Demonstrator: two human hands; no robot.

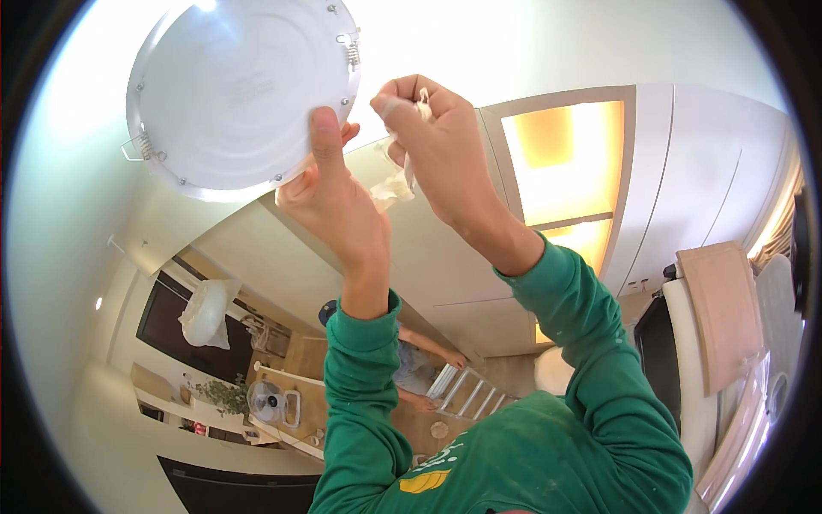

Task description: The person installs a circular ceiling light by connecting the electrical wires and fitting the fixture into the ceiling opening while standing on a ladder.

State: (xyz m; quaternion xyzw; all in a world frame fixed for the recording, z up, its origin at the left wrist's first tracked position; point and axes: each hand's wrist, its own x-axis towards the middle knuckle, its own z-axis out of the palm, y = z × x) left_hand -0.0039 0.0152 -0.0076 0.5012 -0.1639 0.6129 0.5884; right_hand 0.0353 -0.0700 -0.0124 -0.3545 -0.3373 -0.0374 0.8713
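The round panel [240,98] is white and flat like a big plate, with a smooth face on which faint rings can be seen. Small screws are set around its border, and two metal spring clips are fixed at the rim: one clip [147,147] at the lower left, the other clip [351,51] at the upper right. The panel is raised high, in the upper left of the view, near the bright ceiling.

The left hand [338,201] is gripping the panel at its lower right rim; the thumb lies against the edge, and the fingers are partly hidden behind it. The right hand [449,146] is just to the right of the panel, apart from it, with the fingers closed on a crumpled whitish strip [396,187], which hangs down between the two hands.
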